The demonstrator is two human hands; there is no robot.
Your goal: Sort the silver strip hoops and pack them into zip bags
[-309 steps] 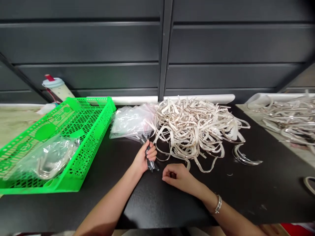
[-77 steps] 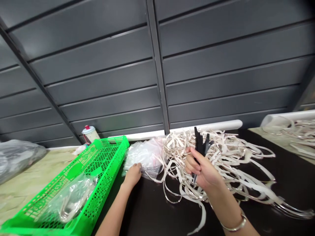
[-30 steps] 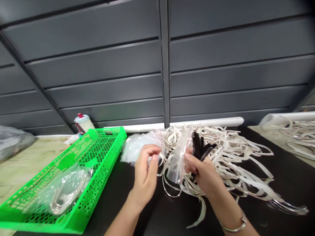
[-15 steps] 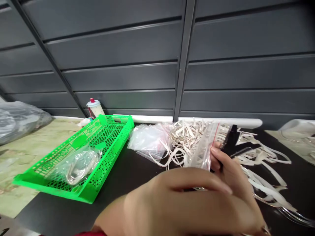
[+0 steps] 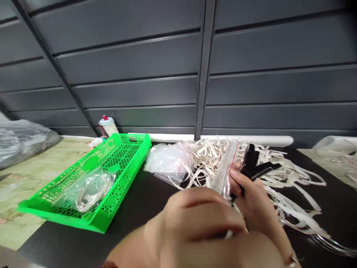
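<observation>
My right hand [image 5: 248,190] pinches a clear zip-lock bag [image 5: 225,167] with a red stripe along its edge. Black flat pieces [image 5: 249,160] stick up from the same hand; their kind is unclear. Close to the camera, my left hand [image 5: 200,219] is blurred, its fingers curled in front of the lower end of the bag. A small white bit shows between those fingers, but what they hold is mostly hidden. Behind both hands lies a tangled heap of white bands and thin metallic strands [image 5: 206,152], spreading to the right.
A green mesh basket [image 5: 128,182] at left holds a clear bag with a coiled pale cord [image 5: 92,193]. Beside it lie flat clear zip-lock bags [image 5: 167,160]. A lidded cup [image 5: 109,126] stands behind the basket, before a grey panelled wall [image 5: 139,63]. Plastic wrapping [image 5: 25,141] lies far left.
My right hand has shifted slightly left with the bag and black pieces. The left hand's fingers have curled more, and a white bit now shows between them. The view has tilted a little.
</observation>
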